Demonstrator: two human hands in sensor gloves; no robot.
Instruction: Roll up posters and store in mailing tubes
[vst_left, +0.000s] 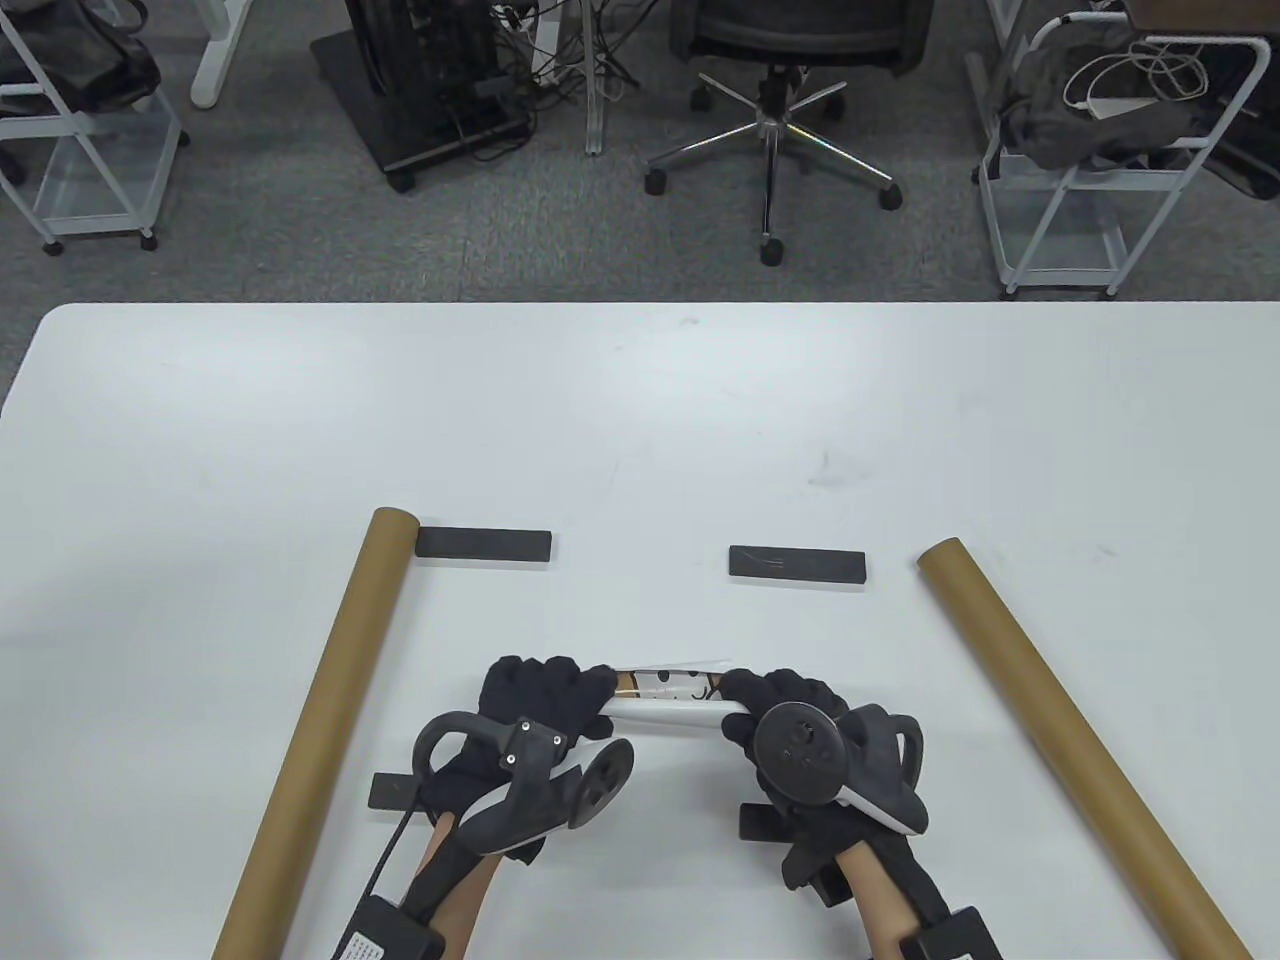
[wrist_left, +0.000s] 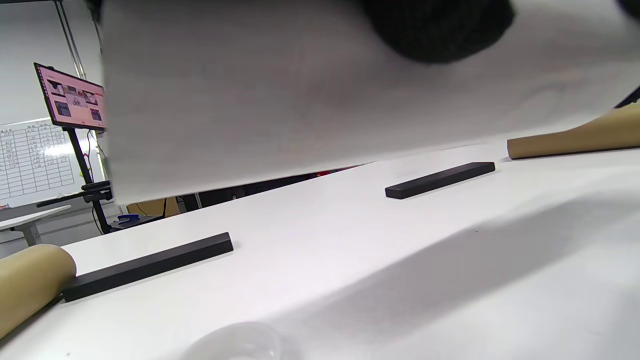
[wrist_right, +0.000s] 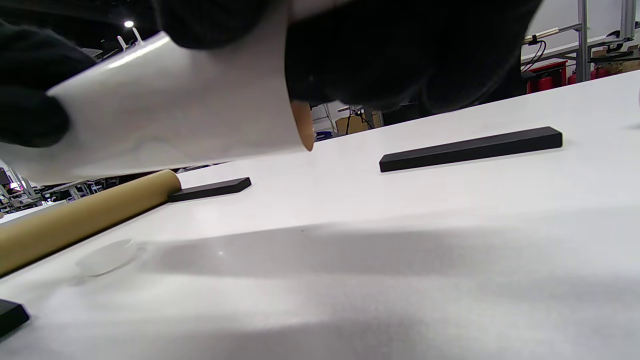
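Observation:
A white poster (vst_left: 668, 710), rolled into a narrow roll with some print showing at its top edge, is held above the table near the front edge. My left hand (vst_left: 545, 700) grips its left end and my right hand (vst_left: 775, 705) grips its right end, fingers curled round it. In the wrist views the roll (wrist_left: 300, 90) (wrist_right: 165, 120) fills the top, lifted off the table. Two brown mailing tubes lie on the table: one on the left (vst_left: 320, 725), one on the right (vst_left: 1070, 735).
Black weight bars lie on the white table (vst_left: 640, 420): one beside the left tube's far end (vst_left: 483, 545), one at centre right (vst_left: 797, 564), and two partly hidden under my hands (vst_left: 392, 792) (vst_left: 758, 823). Beyond the table stand an office chair (vst_left: 780, 90) and carts.

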